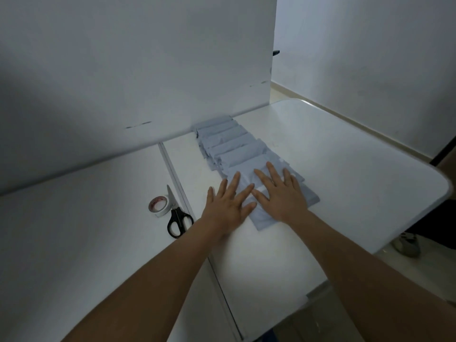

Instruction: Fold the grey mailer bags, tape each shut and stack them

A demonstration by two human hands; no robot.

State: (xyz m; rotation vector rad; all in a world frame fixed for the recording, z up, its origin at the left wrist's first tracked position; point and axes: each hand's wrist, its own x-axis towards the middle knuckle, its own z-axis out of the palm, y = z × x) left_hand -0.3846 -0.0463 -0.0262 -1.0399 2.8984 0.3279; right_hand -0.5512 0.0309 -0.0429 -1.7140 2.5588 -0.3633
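Note:
Several folded grey mailer bags (230,144) lie in an overlapping row that runs from the back wall toward me. The nearest folded bag (262,219) lies flat at the front of the row, with a strip of white tape (260,188) across it. My left hand (228,202) presses on its left part with the fingers spread and straight. My right hand (280,193) lies flat on its right part, fingers spread. The two hands touch at the fingertips over the tape.
A roll of white tape (159,206) and black-handled scissors (176,215) lie on the white table (345,156) left of the hands. A white partition (123,70) stands along the back. The table's right edge is rounded; a shoe (408,244) shows below it.

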